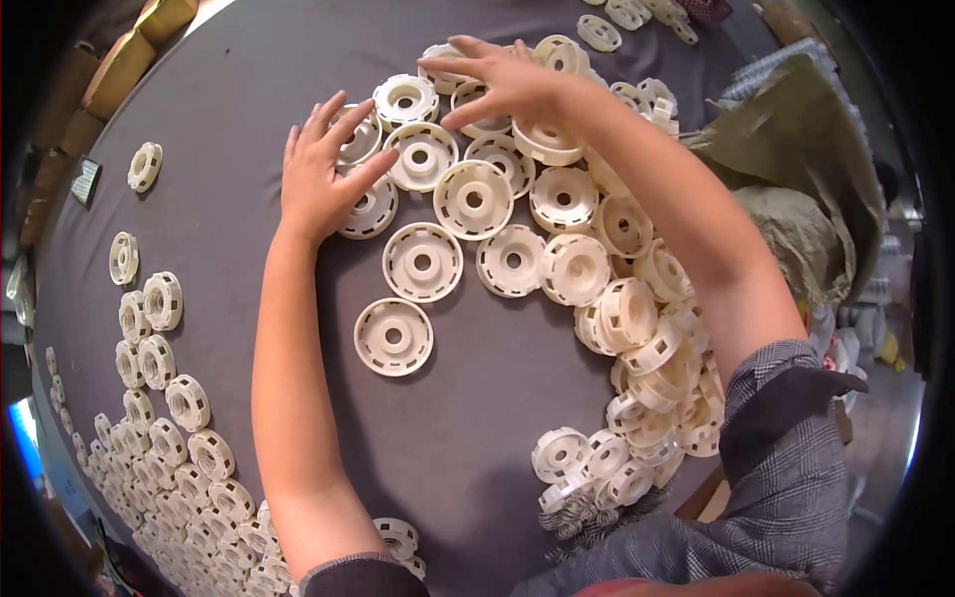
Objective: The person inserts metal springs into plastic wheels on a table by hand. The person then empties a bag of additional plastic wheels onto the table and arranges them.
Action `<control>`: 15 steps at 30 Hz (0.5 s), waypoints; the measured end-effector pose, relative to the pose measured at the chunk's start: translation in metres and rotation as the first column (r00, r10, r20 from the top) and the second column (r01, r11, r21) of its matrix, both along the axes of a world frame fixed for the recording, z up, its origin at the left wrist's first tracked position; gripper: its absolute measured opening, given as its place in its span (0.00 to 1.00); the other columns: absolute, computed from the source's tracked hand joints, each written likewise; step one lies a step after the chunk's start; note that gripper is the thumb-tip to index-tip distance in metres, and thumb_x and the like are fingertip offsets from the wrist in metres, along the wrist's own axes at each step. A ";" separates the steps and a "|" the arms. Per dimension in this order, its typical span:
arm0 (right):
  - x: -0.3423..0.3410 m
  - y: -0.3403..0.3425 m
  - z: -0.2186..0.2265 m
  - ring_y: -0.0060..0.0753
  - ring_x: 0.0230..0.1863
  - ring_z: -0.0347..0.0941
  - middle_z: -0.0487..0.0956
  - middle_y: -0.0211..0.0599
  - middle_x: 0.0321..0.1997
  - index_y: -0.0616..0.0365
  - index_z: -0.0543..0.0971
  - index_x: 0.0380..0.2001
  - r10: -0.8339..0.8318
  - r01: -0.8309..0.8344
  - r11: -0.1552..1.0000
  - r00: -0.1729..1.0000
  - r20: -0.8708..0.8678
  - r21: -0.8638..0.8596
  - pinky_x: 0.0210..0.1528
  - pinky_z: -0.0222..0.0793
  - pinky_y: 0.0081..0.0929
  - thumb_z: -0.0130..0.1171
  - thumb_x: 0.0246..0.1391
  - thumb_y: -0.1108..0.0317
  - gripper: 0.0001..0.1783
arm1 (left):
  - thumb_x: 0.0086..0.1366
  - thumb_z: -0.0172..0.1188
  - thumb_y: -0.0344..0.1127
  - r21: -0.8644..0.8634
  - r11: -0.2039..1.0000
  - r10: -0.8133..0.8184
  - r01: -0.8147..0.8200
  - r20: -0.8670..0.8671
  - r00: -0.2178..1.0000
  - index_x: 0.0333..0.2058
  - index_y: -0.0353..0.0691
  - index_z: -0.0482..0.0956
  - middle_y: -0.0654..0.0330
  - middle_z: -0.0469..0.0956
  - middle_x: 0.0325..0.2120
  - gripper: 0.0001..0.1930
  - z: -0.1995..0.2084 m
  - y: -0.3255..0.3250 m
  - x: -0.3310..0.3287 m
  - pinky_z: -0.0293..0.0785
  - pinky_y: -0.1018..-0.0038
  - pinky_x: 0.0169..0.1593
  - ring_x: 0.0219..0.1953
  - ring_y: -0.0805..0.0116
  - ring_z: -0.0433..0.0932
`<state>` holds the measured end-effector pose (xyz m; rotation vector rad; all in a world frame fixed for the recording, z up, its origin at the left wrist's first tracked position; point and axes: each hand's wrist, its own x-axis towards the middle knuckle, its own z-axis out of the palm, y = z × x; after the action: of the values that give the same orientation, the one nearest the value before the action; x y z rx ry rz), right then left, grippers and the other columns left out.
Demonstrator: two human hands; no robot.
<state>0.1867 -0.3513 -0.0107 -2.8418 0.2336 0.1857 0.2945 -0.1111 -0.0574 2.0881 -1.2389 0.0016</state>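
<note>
My left hand (323, 189) is open, fingers spread, at the left edge of a group of cream plastic wheel-like discs with slotted rims and hollow hubs. Its fingers and thumb reach over a disc (370, 214) and partly cover another above it. Farther right, my right hand (517, 88) is also open, thumb apart from the fingers, over discs at the far side of the group; whether it touches them I cannot tell. Between the hands lie a white disc (406, 88) and a larger disc (420, 171). Nearer me, a single disc (370, 338) lies flat.
A heap of similar discs (647, 373) curves down the right side, beside dark metal coils (587, 522). Many slotted rings (189, 403) crowd the lower left of the grey-covered table (477, 418). A crumpled bag (796, 234) stands at the right, cardboard boxes (119, 75) at the far left.
</note>
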 end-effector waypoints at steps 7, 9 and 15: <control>-0.052 0.016 -0.002 0.54 0.69 0.46 0.50 0.56 0.68 0.25 0.60 0.62 0.045 -0.044 0.999 0.998 -0.046 0.011 0.66 0.27 0.64 0.60 0.34 0.32 0.48 | 0.50 0.64 0.51 0.037 0.994 -0.103 0.104 -0.026 0.994 0.53 0.49 0.72 0.52 0.64 0.57 0.31 0.004 0.022 -0.038 0.49 0.56 0.64 0.62 0.49 0.57; -0.070 0.026 0.000 0.51 0.69 0.47 0.51 0.52 0.68 0.24 0.61 0.61 0.075 -0.074 0.997 0.996 -0.052 0.022 0.64 0.30 0.67 0.60 0.34 0.31 0.47 | 0.49 0.64 0.51 0.044 0.993 -0.111 0.114 -0.059 0.992 0.54 0.50 0.71 0.51 0.63 0.57 0.32 0.007 0.038 -0.060 0.48 0.55 0.65 0.63 0.47 0.55; -0.124 0.055 0.013 0.54 0.67 0.48 0.54 0.54 0.66 0.31 0.64 0.61 0.168 -0.156 0.978 0.983 -0.077 0.137 0.64 0.34 0.60 0.61 0.38 0.36 0.44 | 0.47 0.66 0.47 0.130 0.972 -0.173 0.195 -0.165 0.971 0.57 0.51 0.67 0.51 0.58 0.60 0.36 0.021 0.082 -0.125 0.42 0.50 0.66 0.65 0.45 0.49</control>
<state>0.0625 -0.2967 0.0023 -2.7243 0.0065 0.3480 0.1700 -0.0290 -0.0362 2.0433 -1.3683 -0.3365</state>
